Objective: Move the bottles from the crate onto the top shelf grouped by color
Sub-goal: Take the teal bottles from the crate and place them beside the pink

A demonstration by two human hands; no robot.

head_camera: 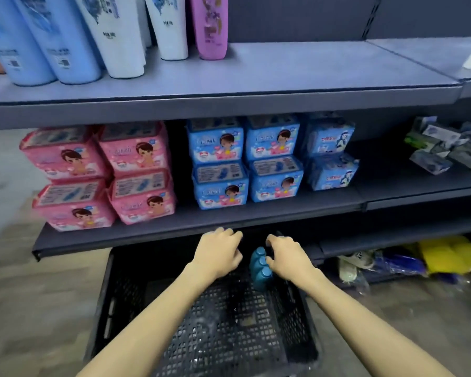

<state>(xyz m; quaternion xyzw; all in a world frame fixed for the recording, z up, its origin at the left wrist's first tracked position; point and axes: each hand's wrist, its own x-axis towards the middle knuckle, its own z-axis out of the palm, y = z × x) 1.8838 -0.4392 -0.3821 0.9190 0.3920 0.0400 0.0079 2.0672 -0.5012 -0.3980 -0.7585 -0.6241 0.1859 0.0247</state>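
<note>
Three dark blue bottles stand in a row at the far end of the black mesh crate on the floor. My right hand hovers just right of them, fingers loosely curled, its thumb against the middle bottle. Just left of the bottles is my left hand, fingers bent downward and nothing visible in it. The top shelf holds light blue bottles at the left, then white bottles and a purple bottle.
The middle shelf overhangs the crate's far end, close above both hands. On it are stacked pink packs and blue packs. Bagged goods lie on the floor to the right. The top shelf is bare right of the purple bottle.
</note>
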